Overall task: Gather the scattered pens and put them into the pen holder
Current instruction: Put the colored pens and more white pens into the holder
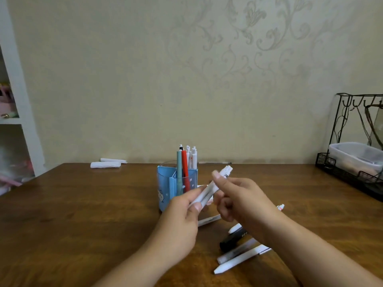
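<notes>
Both hands hold a bundle of white pens (pixel 209 189) just right of the blue pen holder (pixel 165 189): left hand (pixel 182 212) fingers pinch its lower end, right hand (pixel 238 199) fingers curl around the middle. Best practice: align the tips, tilt upright, lower into the holder's open compartment. More loose pens (pixel 238 257) lie on the surface (pixel 83 214) in front of the holder.

Pen holder (pixel 175 188) stands mid-table (pixel 83 214), pens upright inside. Both hands, left (pixel 182 212) and right (pixel 240 201), hold pens (pixel 209 189) just in front of it. Loose pens (pixel 238 257) lie near-right. Wire rack (pixel 352 162) far right; paper rolls (pixel 105 164) far left.
</notes>
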